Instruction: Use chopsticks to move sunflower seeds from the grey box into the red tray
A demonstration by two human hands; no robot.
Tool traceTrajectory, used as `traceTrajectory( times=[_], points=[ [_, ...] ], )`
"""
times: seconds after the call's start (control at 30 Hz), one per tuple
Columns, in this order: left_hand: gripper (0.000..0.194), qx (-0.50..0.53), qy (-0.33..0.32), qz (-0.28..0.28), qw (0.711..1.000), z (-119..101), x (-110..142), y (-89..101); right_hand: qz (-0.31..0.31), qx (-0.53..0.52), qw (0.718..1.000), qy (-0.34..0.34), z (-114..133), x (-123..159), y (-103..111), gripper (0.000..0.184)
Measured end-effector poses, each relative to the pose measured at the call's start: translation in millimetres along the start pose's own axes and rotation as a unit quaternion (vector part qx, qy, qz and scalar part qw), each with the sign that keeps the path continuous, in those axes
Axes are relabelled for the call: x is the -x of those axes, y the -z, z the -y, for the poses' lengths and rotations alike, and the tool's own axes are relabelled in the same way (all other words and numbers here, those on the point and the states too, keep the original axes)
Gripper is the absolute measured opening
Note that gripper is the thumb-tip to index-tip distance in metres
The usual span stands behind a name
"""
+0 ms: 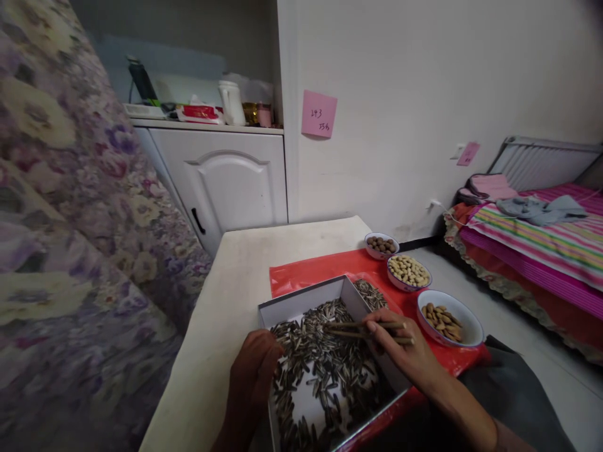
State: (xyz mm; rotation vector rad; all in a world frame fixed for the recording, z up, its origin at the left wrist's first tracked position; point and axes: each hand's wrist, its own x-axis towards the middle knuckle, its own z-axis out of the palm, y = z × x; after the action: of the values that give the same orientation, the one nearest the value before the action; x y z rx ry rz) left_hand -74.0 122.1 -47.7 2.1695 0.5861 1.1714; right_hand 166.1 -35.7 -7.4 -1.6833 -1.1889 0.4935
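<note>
A shallow box [306, 302] with pale walls holds a layer of striped sunflower seeds [325, 351], and its white bottom shows in patches. My right hand [400, 345] is over the box's right side, closed around a pair of wooden chopsticks [393, 325]. Their tips reach down among the seeds near the middle. At the box's left wall, my left hand [257, 370] is closed with its fingers curled over the rim. More sunflower seeds [370, 295] lie in a heap just outside the right wall.
Along the table's [249, 257] right edge stand a bowl of almonds [450, 301], a bowl of pistachio-like nuts [409, 287] and a bowl of round brown nuts [377, 253]. Red plastic sheeting [301, 273] lies beneath. A floral curtain [94, 251] hangs left; a bed [532, 232] stands right.
</note>
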Motion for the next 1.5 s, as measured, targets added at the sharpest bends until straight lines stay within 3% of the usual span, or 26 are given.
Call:
traceTrajectory(
  times=[0.37, 0.6, 0.9, 1.07, 1.2, 1.4, 1.5],
  points=[
    [0.03, 0.018, 0.017, -0.01, 1.0, -3, 0, -1.8, -0.007, 0.006, 1.0, -0.006, -9, 3, 4, 0.029],
    [0.03, 0.012, -0.005, -0.005, 1.0, -2, -1, -0.5, -0.008, 0.014, 1.0, -0.012, -12, 2, 6, 0.031],
    [0.025, 0.007, -0.014, -0.006, 1.0, -3, -1, -0.6, -0.08, -0.126, 0.988, -0.044, -18, 6, 18, 0.034],
    [0.027, 0.003, -0.016, -0.001, 1.0, -2, 0, -1.0, -0.127, -0.231, 0.964, -0.047, -25, 8, 34, 0.028],
    [0.026, -0.004, -0.025, -0.001, 1.0, -1, 0, 0.4, -0.174, -0.271, 0.946, -0.036, -28, 14, 59, 0.024],
    [0.023, -0.011, -0.051, -0.009, 0.999, 4, -1, 1.0, -0.278, -0.261, 0.923, -0.048, -39, 22, 98, 0.026],
    [0.023, -0.009, -0.042, -0.008, 0.999, 7, -1, 0.8, -0.283, -0.24, 0.927, -0.052, -48, 23, 104, 0.028]
  ],
)
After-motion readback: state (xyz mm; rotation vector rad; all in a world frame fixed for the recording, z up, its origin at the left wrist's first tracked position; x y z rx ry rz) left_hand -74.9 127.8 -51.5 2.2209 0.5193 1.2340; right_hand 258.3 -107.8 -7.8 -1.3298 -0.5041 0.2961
